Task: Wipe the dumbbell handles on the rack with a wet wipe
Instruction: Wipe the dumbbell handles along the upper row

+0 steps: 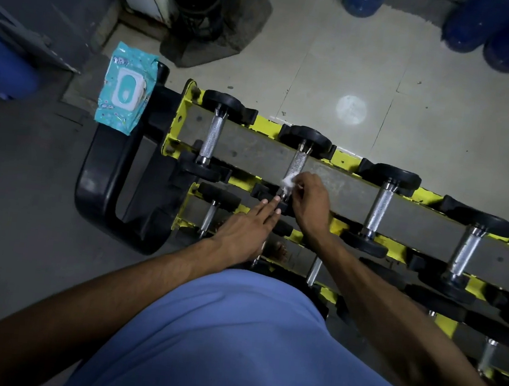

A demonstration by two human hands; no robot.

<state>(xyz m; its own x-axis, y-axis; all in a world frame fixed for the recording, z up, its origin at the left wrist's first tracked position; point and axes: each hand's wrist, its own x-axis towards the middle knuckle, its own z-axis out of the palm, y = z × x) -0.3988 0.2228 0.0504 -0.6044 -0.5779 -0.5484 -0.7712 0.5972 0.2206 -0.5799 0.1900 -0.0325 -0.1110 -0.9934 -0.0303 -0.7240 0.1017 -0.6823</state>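
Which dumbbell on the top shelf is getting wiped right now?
The second dumbbell from the left: the right hand holds a white wipe on its handle.

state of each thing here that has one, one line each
second top-tier dumbbell, resting on the rack, handle under the wipe
wet wipe, bunched, pressed on that handle's near end
right hand, pinching the wet wipe
left hand, fingers straight, tips on that dumbbell's near weight
wipes pack, lying flat by the rack's end, flip lid looks shut
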